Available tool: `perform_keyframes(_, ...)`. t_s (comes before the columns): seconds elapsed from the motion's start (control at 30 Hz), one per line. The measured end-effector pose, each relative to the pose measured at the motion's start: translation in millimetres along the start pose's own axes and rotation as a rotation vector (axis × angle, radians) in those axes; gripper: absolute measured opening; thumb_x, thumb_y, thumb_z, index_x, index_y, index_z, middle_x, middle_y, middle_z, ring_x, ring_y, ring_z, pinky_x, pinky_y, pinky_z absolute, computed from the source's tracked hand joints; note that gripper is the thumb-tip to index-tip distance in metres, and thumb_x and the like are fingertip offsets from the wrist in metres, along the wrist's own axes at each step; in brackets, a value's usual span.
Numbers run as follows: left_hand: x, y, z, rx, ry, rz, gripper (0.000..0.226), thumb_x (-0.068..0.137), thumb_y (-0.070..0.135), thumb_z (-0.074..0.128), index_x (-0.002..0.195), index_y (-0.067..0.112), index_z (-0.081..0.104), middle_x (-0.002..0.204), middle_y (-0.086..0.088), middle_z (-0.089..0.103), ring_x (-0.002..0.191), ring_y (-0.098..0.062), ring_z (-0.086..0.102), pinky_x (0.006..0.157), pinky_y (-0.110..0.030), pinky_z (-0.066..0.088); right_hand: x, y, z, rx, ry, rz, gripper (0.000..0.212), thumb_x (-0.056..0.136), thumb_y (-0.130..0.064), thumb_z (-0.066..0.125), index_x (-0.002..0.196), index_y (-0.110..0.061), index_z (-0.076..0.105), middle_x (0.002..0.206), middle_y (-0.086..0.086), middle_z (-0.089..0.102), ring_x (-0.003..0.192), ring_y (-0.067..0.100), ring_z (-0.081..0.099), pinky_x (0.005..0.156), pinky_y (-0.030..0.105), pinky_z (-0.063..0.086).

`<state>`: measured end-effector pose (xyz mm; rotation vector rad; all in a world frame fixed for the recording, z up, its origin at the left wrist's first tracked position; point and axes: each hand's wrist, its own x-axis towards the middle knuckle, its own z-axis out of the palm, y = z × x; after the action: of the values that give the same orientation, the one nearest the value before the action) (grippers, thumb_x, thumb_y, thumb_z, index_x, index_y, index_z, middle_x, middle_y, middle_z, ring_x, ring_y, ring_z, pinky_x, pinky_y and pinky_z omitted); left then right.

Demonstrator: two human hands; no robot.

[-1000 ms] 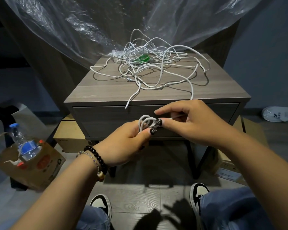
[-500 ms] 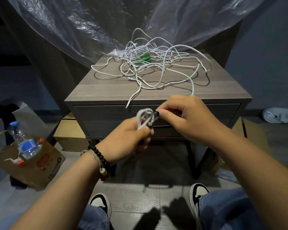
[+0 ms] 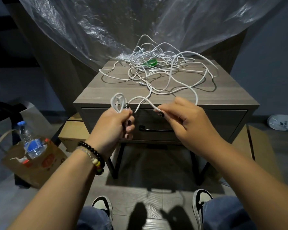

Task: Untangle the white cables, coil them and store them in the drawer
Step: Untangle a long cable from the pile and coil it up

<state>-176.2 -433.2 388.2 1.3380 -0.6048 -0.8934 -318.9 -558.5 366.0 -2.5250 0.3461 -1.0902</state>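
A person's left hand (image 3: 114, 125) grips a small coil (image 3: 117, 103) of white cable while the right hand (image 3: 184, 121) pinches its slack, mid-coiling; next, draw more from the tangle (image 3: 160, 70) on the worktop (image 3: 226, 97) above the closed drawer (image 3: 206, 123).

A small green object (image 3: 150, 61) lies half-buried under the tangled white cables (image 3: 163, 72), its form unreadable. The curled left hand (image 3: 114, 125) conceals the lower part of the small white cable coil (image 3: 118, 103). Both blue-jeaned knees (image 3: 226, 214) are cut off at the bottom edge.
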Motion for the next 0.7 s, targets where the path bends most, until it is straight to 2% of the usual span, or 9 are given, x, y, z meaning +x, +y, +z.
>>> perform_keyframes(0.07,0.0,-2.1,1.2,0.021,0.021,-0.022,0.018,0.101,0.019,0.038,0.088,0.014,0.049,0.066,0.0,0.044,0.046,-0.007,0.039,0.043,-0.017,0.03,0.9,-4.8,4.3,-0.047,0.008,-0.032,0.03,0.091,-0.022,0.047,0.11,-0.014,0.069,0.08,-0.001,0.048,0.073,0.016,0.048,0.065,0.034,0.042)
perform_keyframes(0.1,0.0,-2.7,1.8,0.016,0.02,-0.041,0.019,0.101,0.023,0.038,0.09,0.013,0.049,0.067,0.0,0.046,0.046,-0.008,0.041,0.043,-0.017,0.031,1.5,-7.6,5.6,-0.078,0.014,-0.046,0.032,0.09,-0.022,0.045,0.111,-0.015,0.069,0.08,0.0,0.047,0.072,0.02,0.048,0.063,0.035,0.042)
perform_keyframes(0.17,0.6,-3.6,2.9,0.029,0.011,-0.091,0.027,0.1,0.036,0.038,0.091,0.014,0.05,0.066,0.0,0.047,0.048,-0.009,0.044,0.043,-0.018,0.034,2.4,-14.1,7.3,-0.168,0.011,-0.08,0.034,0.09,-0.02,0.044,0.114,-0.016,0.068,0.079,0.002,0.045,0.07,0.023,0.048,0.062,0.034,0.039)
perform_keyframes(0.27,1.6,-6.9,3.3,0.127,0.001,-0.145,0.038,0.095,0.05,0.039,0.082,0.017,0.05,0.063,0.001,0.047,0.051,-0.012,0.045,0.05,-0.021,0.035,1.0,-23.1,10.3,-0.33,-0.017,-0.142,0.036,0.083,-0.008,0.053,0.115,-0.018,0.068,0.08,0.002,0.043,0.07,0.024,0.047,0.062,0.031,0.029)
perform_keyframes(0.43,3.0,-10.1,6.5,0.143,-0.049,-0.149,0.028,0.094,0.042,0.047,0.077,0.019,0.05,0.062,-0.001,0.041,0.052,-0.013,0.041,0.05,-0.025,0.029,-2.2,-31.6,11.6,-0.421,-0.055,-0.179,0.035,0.083,-0.006,0.046,0.107,-0.016,0.069,0.077,0.003,0.044,0.066,0.024,0.043,0.06,0.031,0.021)
perform_keyframes(0.6,2.0,-9.3,6.6,0.241,-0.039,-0.162,0.031,0.091,0.04,0.043,0.076,0.015,0.052,0.06,-0.003,0.047,0.047,-0.015,0.045,0.052,-0.026,0.031,-10.5,-43.8,13.2,-0.42,-0.182,-0.156,0.04,0.067,-0.001,0.061,0.106,-0.011,0.065,0.081,0.005,0.048,0.068,0.025,0.044,0.058,0.032,0.026)
perform_keyframes(0.7,3.0,-10.7,9.4,0.326,0.01,-0.087,0.033,0.093,0.039,0.04,0.084,0.011,0.055,0.061,-0.004,0.05,0.048,-0.015,0.047,0.052,-0.028,0.035,-15.7,-48.9,15.8,-0.416,-0.264,-0.118,0.035,0.074,-0.009,0.065,0.109,-0.011,0.061,0.084,0.004,0.049,0.069,0.023,0.043,0.058,0.033,0.03)
